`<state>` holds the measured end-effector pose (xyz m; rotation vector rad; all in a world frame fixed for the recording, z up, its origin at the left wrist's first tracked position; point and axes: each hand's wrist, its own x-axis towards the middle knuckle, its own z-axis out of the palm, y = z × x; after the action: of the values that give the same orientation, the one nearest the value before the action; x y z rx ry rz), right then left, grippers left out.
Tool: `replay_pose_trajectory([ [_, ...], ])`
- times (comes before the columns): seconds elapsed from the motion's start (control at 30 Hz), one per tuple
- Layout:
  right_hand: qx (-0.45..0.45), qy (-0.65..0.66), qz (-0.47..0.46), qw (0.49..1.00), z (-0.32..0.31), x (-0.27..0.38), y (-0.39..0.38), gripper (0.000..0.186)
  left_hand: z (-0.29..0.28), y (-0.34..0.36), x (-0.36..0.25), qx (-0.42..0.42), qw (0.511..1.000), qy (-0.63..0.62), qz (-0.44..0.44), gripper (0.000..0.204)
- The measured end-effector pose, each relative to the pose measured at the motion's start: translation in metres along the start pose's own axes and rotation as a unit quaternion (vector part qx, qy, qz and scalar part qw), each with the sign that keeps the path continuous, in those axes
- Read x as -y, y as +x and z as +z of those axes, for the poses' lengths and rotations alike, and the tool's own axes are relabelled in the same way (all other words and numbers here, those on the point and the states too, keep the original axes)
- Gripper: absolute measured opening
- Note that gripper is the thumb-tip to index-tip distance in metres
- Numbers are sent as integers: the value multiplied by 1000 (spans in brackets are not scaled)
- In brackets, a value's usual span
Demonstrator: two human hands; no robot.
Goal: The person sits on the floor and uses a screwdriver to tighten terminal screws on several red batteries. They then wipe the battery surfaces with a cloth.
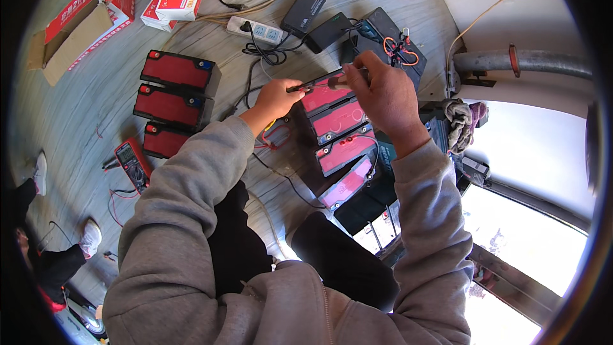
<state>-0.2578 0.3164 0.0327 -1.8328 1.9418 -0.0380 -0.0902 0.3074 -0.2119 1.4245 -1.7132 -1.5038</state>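
Note:
My left hand (278,103) is closed on a slim dark item at the left end of the top pink-topped battery (316,98); its exact shape is unclear. My right hand (383,97) wraps round the handle of a tool (338,83), seemingly a screwdriver, pointed leftward toward my left fingers. Below them are more pink-topped batteries (335,119) in dark cases, with small terminals and a black lead across them. A loop of red and yellow wire (276,134) lies left of this group.
Three red-topped batteries (179,71), a red multimeter (133,166), cardboard boxes (83,38), a power strip (265,30), chargers (303,9) and wired dark batteries (402,38) surround me on the floor (102,108). Another person's legs (64,262) are at lower left. A pipe (491,61) runs along the right wall.

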Motion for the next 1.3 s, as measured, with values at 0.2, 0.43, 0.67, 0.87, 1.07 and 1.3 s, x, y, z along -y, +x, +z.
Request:
replay_pose_trajectory([
  [0.2,-75,114,-122,983,0,2,-1,20,-1,-1,-4,7,1000,19,-23,43],
  [0.43,-93,20,-208,973,4,0,-1,23,-4,-2,-9,15,999,5,-40,41],
  [0.67,-12,19,-57,998,5,1,-3,23,3,-9,-22,-54,996,46,57,26],
  [0.87,-89,68,-155,981,5,3,-2,23,0,-6,-28,-54,994,79,59,21],
  [1.07,-81,33,-167,982,4,3,-1,22,2,-6,-27,-38,997,44,44,18],
  [1.3,-8,-14,-37,999,0,5,-2,20,0,-6,-29,-39,997,50,50,18],
])
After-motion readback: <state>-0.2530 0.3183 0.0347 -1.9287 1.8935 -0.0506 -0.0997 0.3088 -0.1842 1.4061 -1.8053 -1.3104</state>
